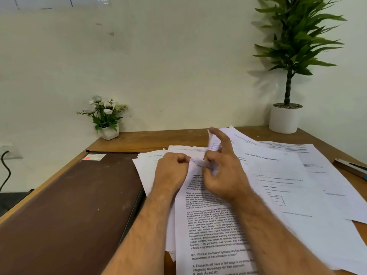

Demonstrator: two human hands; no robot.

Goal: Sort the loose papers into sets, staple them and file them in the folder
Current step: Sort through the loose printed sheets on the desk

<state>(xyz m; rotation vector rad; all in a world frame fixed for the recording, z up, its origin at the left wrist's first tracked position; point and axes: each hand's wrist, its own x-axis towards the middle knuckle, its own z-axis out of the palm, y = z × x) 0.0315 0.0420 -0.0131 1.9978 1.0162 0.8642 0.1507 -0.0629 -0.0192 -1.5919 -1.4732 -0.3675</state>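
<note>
Several loose printed papers [294,175] lie spread over the right half of the wooden desk. On top, near me, is a sheet of dense text [210,231]. My left hand [171,171] pinches that sheet's top edge with closed fingers. My right hand [222,171] holds the same top edge between thumb and middle fingers, with the index finger stretched out towards the wall. A closed brown folder [69,205] lies flat on the left of the desk. A stapler [351,167] shows partly at the right edge.
A small white pot of flowers [106,118] stands at the back left by the wall. A tall green plant in a white pot [286,116] stands at the back right corner. A black cable [6,171] hangs beyond the desk's left edge.
</note>
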